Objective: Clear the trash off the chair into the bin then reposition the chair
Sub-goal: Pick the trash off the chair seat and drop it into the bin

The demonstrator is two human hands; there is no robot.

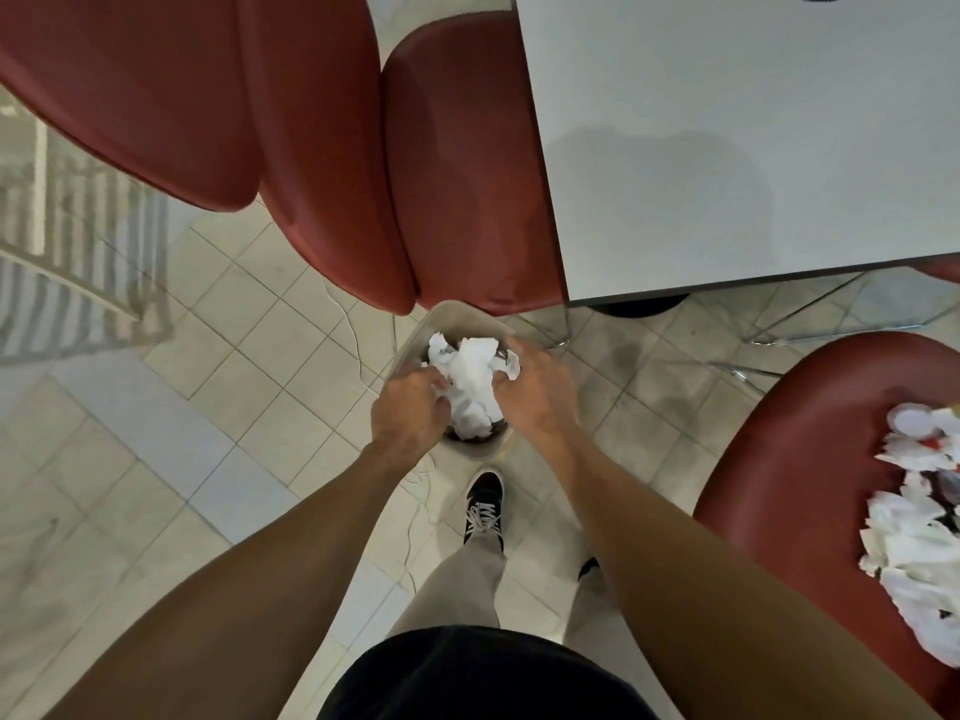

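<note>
Both hands met over the bin (pixel 415 339) — left hand (pixel 410 407) and right hand (pixel 540 394) curled around one wad of crumpled paper (pixel 472 387), pressing it into the bin's mouth. More trash (pixel 919 537) lay on the chair (pixel 800 501) right of the bin. Risk: the wad sat high — loose pieces could spill over the rim onto the floor on release.

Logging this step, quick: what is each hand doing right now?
Left hand: grips the paper over the bin.
Right hand: holds the same paper from the other side.
</note>
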